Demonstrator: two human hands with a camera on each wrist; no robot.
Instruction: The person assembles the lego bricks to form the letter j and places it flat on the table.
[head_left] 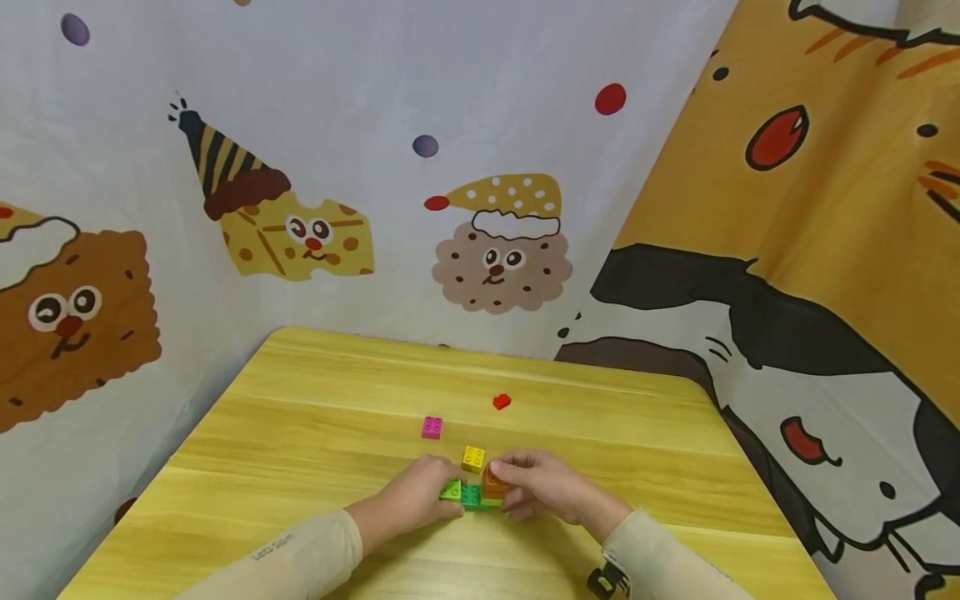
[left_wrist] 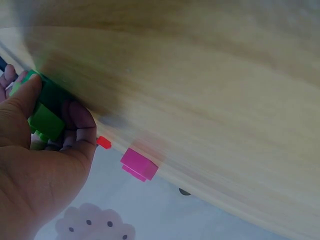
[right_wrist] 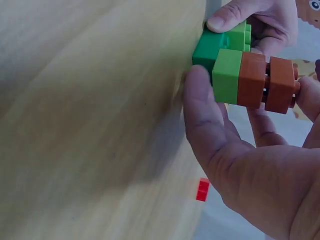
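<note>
My left hand [head_left: 411, 498] grips the left end of a dark green toy building brick [head_left: 471, 495], thumb near me and fingers behind. A light green brick [head_left: 452, 489] sits on that end. On the right end, a second light green brick [right_wrist: 227, 76] carries a brown brick [right_wrist: 251, 79]. Another brown brick [right_wrist: 280, 85] stands above, with a narrow gap and studs showing between the two. My right hand [head_left: 546, 485] holds this stack, with a digit against the upper brown brick's studs and others around the lower bricks.
Just behind the build lies a yellow brick [head_left: 473, 458]. Farther back are a pink brick [head_left: 432, 427] and a small red brick [head_left: 502, 402]. All rest on a wooden table [head_left: 337, 400], backed by a printed cloth [head_left: 397, 92].
</note>
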